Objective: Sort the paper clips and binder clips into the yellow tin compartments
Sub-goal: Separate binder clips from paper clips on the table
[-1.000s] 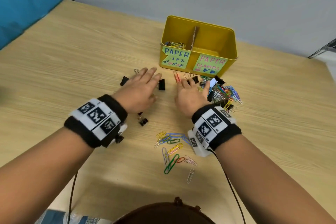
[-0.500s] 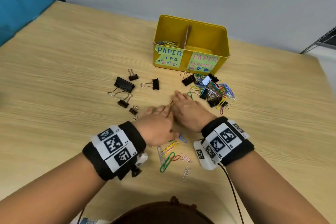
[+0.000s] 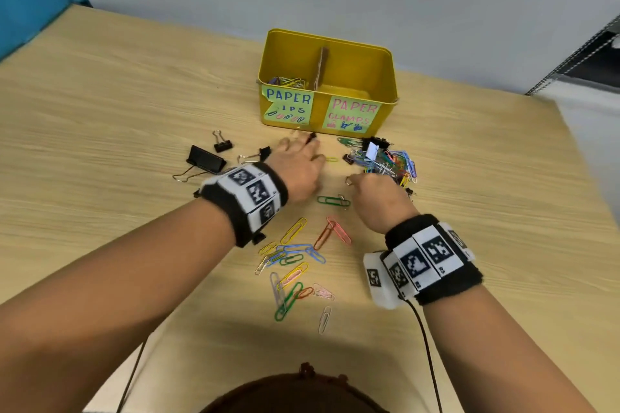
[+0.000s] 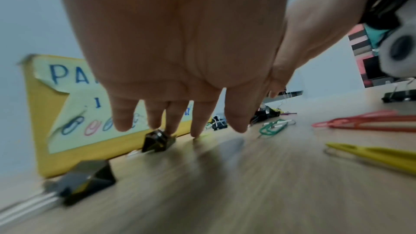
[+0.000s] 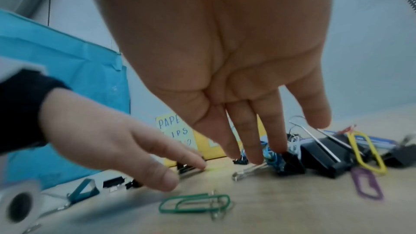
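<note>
Near the tabletop's far edge, before the yellow tin [image 3: 327, 60], both hands have spread forward again: left hand [image 3: 297, 167] open-fingered touching a small binder clip [image 4: 157, 141], right hand [image 3: 377, 194] open over the mixed pile [image 3: 385, 159]; sorting continues

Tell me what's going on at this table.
A person is sorting clips into a yellow tin. The left hand reaches with straight fingers to a small black binder clip by the tin's front. The right hand touches a binder clip's wire handle beside the mixed pile. Neither hand grips anything yet.
</note>
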Demonstrator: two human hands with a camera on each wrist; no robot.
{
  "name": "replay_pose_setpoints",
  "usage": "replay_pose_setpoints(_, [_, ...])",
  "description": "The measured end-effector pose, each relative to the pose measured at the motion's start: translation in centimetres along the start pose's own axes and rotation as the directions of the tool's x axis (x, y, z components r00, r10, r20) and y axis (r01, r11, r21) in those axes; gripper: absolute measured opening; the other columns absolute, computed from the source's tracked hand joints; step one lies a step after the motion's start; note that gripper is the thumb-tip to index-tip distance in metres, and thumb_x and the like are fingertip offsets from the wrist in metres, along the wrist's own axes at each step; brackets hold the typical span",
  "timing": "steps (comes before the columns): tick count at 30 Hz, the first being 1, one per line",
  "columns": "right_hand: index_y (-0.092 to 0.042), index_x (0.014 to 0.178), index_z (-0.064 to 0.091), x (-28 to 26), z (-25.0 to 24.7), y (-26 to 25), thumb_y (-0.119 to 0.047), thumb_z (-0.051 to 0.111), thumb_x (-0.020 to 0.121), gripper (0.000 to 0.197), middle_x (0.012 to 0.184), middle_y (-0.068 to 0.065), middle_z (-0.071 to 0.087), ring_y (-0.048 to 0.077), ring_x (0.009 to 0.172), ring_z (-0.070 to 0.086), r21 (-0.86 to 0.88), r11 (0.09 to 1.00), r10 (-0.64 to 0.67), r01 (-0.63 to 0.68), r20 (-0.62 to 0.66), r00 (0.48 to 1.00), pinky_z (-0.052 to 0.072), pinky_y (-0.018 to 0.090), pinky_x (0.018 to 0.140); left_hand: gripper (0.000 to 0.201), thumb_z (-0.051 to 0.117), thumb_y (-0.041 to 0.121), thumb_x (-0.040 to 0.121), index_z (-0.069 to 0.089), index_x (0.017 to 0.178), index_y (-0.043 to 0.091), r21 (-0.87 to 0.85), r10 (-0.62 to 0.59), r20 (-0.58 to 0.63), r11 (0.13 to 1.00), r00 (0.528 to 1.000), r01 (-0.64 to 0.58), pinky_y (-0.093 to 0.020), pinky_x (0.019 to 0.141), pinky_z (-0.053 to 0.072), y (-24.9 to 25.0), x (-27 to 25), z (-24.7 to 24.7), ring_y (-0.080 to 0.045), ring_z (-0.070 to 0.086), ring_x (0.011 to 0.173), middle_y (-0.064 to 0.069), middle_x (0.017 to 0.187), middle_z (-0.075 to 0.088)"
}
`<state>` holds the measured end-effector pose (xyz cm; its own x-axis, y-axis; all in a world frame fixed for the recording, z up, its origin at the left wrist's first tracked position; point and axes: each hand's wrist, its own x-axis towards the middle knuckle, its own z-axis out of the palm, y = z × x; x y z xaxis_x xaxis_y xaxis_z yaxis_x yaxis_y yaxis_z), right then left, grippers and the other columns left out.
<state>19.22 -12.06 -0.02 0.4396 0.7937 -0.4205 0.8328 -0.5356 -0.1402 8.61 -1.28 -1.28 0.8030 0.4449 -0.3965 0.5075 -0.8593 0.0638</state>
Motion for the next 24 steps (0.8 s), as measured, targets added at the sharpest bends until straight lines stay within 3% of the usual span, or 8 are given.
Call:
replay_pose_setpoints(3, [-0.007,0.134,0.042,0.9,-0.3,-0.5,-0.007,0.036,0.089,0.045,0.144,0.019,0.042,0.033,0.136,0.036,0.024,1.0,-0.018,0.02,-0.074,0.997,0.031,0.049,0.111,0.06,0.037,0.034,0.095,0.016,0.148,0.015,-0.015,-0.068,-0.04,0.998,0.997,0.067,-0.054,0.118,0.006,-0.6,-1.8,0.6,-0.032,0.005,0.147,-0.013,0.159,0.007])
replay_pose_setpoints(5, [-0.01,0.148,0.019,1.3,0.0,-1.6,-0.013,0.033,0.094,0.056,0.159,0.013,0.012,0.032,0.147,0.01,-0.072,0.997,-0.01,0.012,0.033,0.999,0.009,0.056,0.117,0.059,0.039,0.023,0.094,0.017,0.148,0.014,-0.039,-0.089,-0.089,0.996,0.992,0.086,-0.053,0.118,0.005,-0.7,-2.3,0.7,-0.032,0.005,0.147,-0.012,0.159,0.007])
replay_pose_setpoints(7, [-0.011,0.149,0.014,0.9,0.4,-2.9,-0.02,0.033,0.096,0.057,0.16,0.013,-0.001,0.032,0.148,0.001,-0.176,0.981,-0.055,0.078,0.132,0.99,0.0,0.061,0.115,0.062,0.039,0.011,0.091,0.017,0.148,0.014,-0.09,-0.093,-0.143,0.993,0.985,0.08,-0.05,0.119,0.005,-0.5,-2.3,0.5,-0.031,0.004,0.147,-0.011,0.159,0.007])
replay_pose_setpoints(12, [-0.012,0.132,0.048,0.4,-0.2,-2.9,-0.012,0.036,0.09,0.044,0.141,0.012,0.044,0.031,0.134,0.037,0.042,0.985,-0.17,0.167,0.081,0.982,0.027,0.056,0.112,0.065,0.034,0.007,0.092,0.005,0.15,0.012,-0.111,-0.057,-0.006,0.992,0.998,0.056,-0.047,0.12,0.005,-0.1,-1.8,0.1,-0.027,-0.001,0.148,-0.008,0.16,-0.001])
replay_pose_setpoints(15, [-0.016,0.143,0.033,1.2,-1.3,-1.2,-0.01,0.036,0.091,0.052,0.155,0.01,0.025,0.033,0.144,0.02,0.002,0.997,-0.079,0.079,0.061,0.995,0.023,0.056,0.115,0.068,0.035,0.009,0.092,0.0,0.15,0.013,-0.045,-0.03,0.103,0.998,0.994,0.034,-0.051,0.118,0.0,0.6,-2.2,0.3,-0.025,-0.006,0.148,-0.005,0.161,-0.006])
replay_pose_setpoints(19, [-0.012,0.147,0.024,2.2,-2.1,0.4,-0.017,0.037,0.094,0.055,0.16,0.005,0.012,0.031,0.148,0.009,0.005,0.996,0.09,-0.09,0.031,0.995,0.013,0.059,0.116,0.068,0.037,0.011,0.09,0.004,0.15,0.014,-0.039,0.024,0.071,0.999,0.997,-0.021,-0.054,0.116,-0.005,1.3,-3.6,0.6,-0.026,-0.008,0.148,-0.005,0.161,-0.005])
replay_pose_setpoints(22, [-0.019,0.149,0.02,2.0,-1.6,-0.6,-0.016,0.038,0.093,0.058,0.16,0.003,0.012,0.031,0.148,0.006,-0.05,0.998,0.051,-0.048,0.069,0.996,0.007,0.065,0.114,0.069,0.037,0.014,0.091,0.003,0.15,0.019,-0.105,0.083,0.159,0.992,0.984,-0.067,-0.052,0.117,-0.004,1.5,-3.9,0.5,-0.026,-0.009,0.148,-0.004,0.161,-0.006])
replay_pose_setpoints(24, [-0.027,0.147,0.025,1.8,-1.0,-1.7,-0.016,0.041,0.092,0.058,0.161,0.001,0.01,0.031,0.148,0.004,-0.078,0.997,-0.015,0.024,0.113,0.993,0.003,0.067,0.113,0.065,0.038,0.014,0.09,0.015,0.149,0.027,-0.109,0.15,0.244,0.986,0.958,-0.127,-0.054,0.116,0.0,1.6,-3.7,0.4,-0.027,-0.003,0.148,-0.001,0.161,0.0])
